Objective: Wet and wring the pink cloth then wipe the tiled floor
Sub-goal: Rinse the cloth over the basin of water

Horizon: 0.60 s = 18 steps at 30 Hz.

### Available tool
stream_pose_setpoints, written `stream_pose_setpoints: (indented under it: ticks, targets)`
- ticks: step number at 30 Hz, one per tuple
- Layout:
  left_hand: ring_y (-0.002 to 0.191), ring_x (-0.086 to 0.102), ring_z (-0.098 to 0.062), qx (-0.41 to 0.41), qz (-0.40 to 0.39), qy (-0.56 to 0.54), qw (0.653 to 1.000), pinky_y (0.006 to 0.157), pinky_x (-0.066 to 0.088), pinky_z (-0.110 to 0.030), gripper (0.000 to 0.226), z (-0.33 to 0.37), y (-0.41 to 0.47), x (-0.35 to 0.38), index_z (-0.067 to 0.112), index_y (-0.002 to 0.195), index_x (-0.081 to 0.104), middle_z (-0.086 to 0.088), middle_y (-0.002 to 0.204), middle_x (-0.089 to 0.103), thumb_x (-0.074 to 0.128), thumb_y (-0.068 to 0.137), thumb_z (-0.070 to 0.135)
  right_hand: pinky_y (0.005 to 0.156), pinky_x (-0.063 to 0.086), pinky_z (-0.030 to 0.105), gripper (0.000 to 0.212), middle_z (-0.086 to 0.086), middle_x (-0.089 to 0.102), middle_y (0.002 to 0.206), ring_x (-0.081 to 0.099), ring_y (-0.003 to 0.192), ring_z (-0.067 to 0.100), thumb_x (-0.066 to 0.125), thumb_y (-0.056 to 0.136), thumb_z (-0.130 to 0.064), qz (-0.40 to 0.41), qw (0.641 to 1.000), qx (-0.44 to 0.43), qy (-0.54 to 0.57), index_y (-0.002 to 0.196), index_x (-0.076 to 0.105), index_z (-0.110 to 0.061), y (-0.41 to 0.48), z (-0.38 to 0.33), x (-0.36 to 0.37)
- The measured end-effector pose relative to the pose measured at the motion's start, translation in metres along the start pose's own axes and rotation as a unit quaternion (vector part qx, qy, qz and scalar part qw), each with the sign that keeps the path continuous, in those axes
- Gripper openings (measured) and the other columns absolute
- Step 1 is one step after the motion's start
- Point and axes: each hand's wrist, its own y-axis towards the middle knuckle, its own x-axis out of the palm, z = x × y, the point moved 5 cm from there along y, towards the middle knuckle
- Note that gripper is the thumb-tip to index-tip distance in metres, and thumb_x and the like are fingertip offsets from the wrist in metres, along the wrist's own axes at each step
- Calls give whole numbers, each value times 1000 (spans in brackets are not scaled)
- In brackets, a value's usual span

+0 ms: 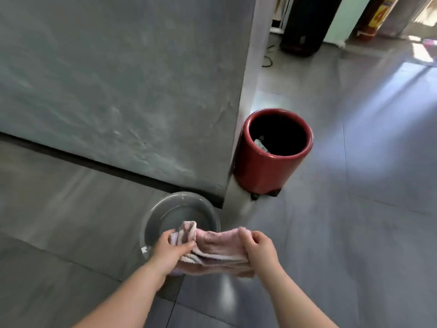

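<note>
I hold the pink cloth (216, 248) stretched between both hands, low in the middle of the head view. My left hand (169, 250) grips its bunched left end and my right hand (259, 248) pinches its right end. The cloth hangs over the near rim of a round grey basin (165, 204) that stands on the grey tiled floor (343, 233). Water shows inside the basin. My left hand and the cloth hide the basin's near edge.
A grey cabinet side (118, 91) rises close behind the basin. A red cylindrical bin (267, 169) stands at the cabinet's corner. Far back are a dark cylinder (305, 24) and a black cable (268, 60). Open tiles spread to the right.
</note>
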Motion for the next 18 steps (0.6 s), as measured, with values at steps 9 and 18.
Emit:
stream_pose_setpoints:
  ticks: [9, 18]
  targets:
    - [108, 55, -28, 81, 25, -6, 996, 88, 40, -30, 46, -108, 181, 39, 10, 121, 49, -11, 116, 58, 65, 79, 4, 66, 50, 27, 16, 0, 56, 81, 54, 72, 13, 64, 81, -16, -6, 999, -35, 33, 80, 49, -20, 161, 135, 88]
    - [109, 46, -12, 127, -58, 12, 990, 84, 34, -15, 53, -112, 206, 68, 16, 128, 41, -1, 114, 50, 54, 82, -7, 72, 44, 23, 12, 0, 59, 88, 54, 88, 18, 62, 82, -15, 40, 990, -36, 132, 87, 53, -22, 191, 172, 75]
